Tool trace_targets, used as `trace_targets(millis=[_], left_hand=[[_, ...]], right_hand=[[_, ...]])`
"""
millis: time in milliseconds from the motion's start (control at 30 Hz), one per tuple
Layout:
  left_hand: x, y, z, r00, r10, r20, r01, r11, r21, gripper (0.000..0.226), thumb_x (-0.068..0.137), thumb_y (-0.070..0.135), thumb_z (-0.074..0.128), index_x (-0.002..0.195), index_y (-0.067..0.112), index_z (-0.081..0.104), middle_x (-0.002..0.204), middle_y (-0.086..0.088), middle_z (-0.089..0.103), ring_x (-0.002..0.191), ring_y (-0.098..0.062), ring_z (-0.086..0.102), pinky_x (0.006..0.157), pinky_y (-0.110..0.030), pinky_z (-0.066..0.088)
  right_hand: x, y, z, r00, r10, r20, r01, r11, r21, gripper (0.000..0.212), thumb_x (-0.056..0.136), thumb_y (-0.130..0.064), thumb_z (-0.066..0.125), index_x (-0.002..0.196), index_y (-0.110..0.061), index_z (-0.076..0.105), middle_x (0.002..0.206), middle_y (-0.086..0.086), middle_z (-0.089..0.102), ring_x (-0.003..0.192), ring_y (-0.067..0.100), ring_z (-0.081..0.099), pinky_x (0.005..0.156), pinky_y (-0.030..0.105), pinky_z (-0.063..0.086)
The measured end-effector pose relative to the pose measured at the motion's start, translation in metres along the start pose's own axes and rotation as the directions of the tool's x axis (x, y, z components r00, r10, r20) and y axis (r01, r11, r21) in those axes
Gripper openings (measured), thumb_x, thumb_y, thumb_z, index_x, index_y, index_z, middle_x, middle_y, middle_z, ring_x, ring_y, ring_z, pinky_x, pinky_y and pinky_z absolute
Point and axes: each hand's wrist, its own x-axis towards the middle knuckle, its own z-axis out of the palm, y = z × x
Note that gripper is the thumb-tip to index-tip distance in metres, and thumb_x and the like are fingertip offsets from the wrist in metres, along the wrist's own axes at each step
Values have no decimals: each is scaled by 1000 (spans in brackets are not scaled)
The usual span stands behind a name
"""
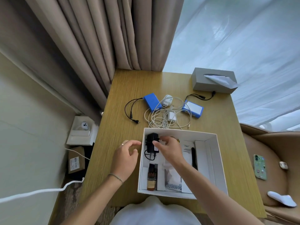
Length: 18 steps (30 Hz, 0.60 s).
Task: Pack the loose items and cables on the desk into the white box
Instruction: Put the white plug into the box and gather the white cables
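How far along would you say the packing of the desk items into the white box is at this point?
Partly done. The white box already holds a brown bottle and some white packets. In hand: the right hand is on a black adapter in the box's far left corner, while the left hand rests by the box's left wall. Left on the desk: two blue packs, white chargers and tangled white cables.

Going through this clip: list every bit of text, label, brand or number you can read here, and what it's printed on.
None can be quoted; all print is too small or blurred.
Amber bottle in the white box: label print, unreadable.
White leaflet in the box: small symbols and print lines, unreadable.
Brown parcel on the floor: sticker, apparently with a barcode, unreadable.
Right blue battery pack: white label, looks blank.
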Motion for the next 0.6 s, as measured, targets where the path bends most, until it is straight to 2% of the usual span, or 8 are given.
trace_targets(millis=[67,133,267,333,400,433,500,600], left_hand=[[19,12,0,1000,9,-23,-9,1000,17,33,91,6,58,103,36,66,109,19,63,58,3,56,53,-14,48],[39,27,2,999,34,-32,-33,999,16,31,90,5,57,103,31,67,109,17,63,46,0,51,44,-14,43],[78,57,8,995,101,12,-102,993,59,29,90,6,56,103,30,68,108,13,63,61,-11,62,53,-23,52],[97,63,14,993,101,60,-107,988,108,27,91,8,56,105,28,69,108,12,62,58,-2,59,49,-16,46],[115,66,21,991,87,106,-102,984,148,27,92,10,56,107,28,68,109,11,60,51,4,53,46,-10,40],[123,66,24,989,81,128,-102,980,169,27,92,11,56,108,29,67,110,11,60,53,4,52,48,-9,39],[135,65,28,982,68,175,-104,973,207,27,92,12,55,109,30,67,111,11,60,70,1,55,59,-14,43],[150,62,34,973,44,226,-98,967,234,28,92,13,54,110,29,67,110,10,60,91,-7,60,70,-18,46]], right_hand=[[-1,-6,-14,998,-27,-50,23,997,-74,33,87,-39,72,115,-22,74,107,-15,68,98,1,65,85,24,54],[0,-15,-31,992,-73,-99,64,994,-88,23,90,-31,69,111,-24,75,105,-12,71,94,4,67,77,20,52],[11,-39,-69,968,-174,-181,156,982,-110,15,93,-23,64,99,-28,76,87,-17,69,82,-2,63,69,20,48],[28,-48,-85,966,-188,-181,160,975,-155,14,93,-22,63,98,-28,75,86,-16,69,78,-2,62,64,18,45],[51,-54,-96,981,-156,-117,122,960,-253,18,91,-20,61,102,-26,76,91,-14,71,78,-1,62,61,17,43],[64,-56,-98,989,-130,-74,101,945,-312,22,90,-19,60,104,-25,75,97,-11,72,80,2,64,62,19,46],[88,-56,-99,996,-91,-6,80,906,-416,28,90,-14,56,109,-24,74,108,-5,74,90,11,67,70,26,53],[121,-52,-91,992,-100,82,129,826,-548,32,89,-7,58,115,-18,72,115,3,74,103,21,68,86,34,57]])
